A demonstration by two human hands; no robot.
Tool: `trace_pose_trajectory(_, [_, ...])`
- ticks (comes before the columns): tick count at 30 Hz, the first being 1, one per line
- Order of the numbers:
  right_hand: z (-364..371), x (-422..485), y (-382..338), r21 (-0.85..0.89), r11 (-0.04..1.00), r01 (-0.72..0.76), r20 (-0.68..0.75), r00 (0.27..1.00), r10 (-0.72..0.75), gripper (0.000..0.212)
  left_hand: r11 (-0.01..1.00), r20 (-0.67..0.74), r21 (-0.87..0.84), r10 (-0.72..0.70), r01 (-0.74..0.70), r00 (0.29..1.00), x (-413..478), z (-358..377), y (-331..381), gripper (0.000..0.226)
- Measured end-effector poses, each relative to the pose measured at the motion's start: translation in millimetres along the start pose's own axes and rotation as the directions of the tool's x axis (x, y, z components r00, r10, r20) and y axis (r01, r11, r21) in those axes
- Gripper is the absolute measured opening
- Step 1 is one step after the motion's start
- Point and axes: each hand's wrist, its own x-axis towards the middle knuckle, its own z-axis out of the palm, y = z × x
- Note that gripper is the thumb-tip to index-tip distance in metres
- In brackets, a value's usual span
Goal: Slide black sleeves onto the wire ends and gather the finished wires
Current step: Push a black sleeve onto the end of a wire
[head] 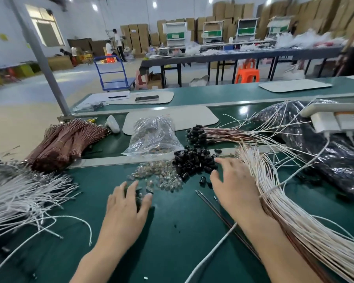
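The right hand hovered open, fingers spread, just beside the heap of black sleeves on the green counter. The left hand lay curled over small parts, and whether it pinched one could not be told. The likeliest trouble was scatter: a sweep of those spread fingers could push sleeves into the clear bulbs touching the heap (a few sleeves already lay loose). The right forearm lay against the cream wires, so a careless drag might tangle them. The sleeved wires lay just behind the heap.
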Motion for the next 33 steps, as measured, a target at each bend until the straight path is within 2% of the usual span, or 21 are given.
trace_pose_trajectory(3, [16,-14,-6,-0.097,0.995,-0.019,0.142,0.989,0.033,0.049,0.995,0.052,-0.053,0.093,-0.090,0.994,4,6,15,0.063])
trace_pose_trajectory(6, [29,-22,-9,-0.213,0.977,0.020,0.162,0.987,0.015,0.049,0.985,0.089,-0.009,0.170,-0.170,0.981,10,13,28,0.060])
trace_pose_trajectory(8, [33,-26,-8,-0.239,0.971,0.022,0.140,0.990,0.012,0.048,0.981,0.079,-0.048,0.192,-0.188,0.978,11,15,27,0.057])
trace_pose_trajectory(13, [36,-35,-3,-0.174,0.984,0.025,0.070,0.997,-0.013,0.042,0.958,-0.014,-0.198,0.207,-0.206,0.978,5,13,20,0.046])
trace_pose_trajectory(19, [36,-37,-2,-0.154,0.987,0.041,0.037,0.999,-0.035,0.020,0.958,-0.063,-0.094,0.266,-0.271,0.962,3,14,26,0.045])
trace_pose_trajectory(28, [41,-35,0,-0.140,0.990,0.029,0.012,1.000,-0.027,0.020,0.942,-0.108,-0.045,0.327,-0.334,0.939,0,13,30,0.042])
trace_pose_trajectory(33, [39,-34,-2,-0.128,0.991,0.035,0.003,0.999,-0.035,0.018,0.883,-0.146,-0.067,0.452,-0.465,0.880,-9,26,54,0.037])
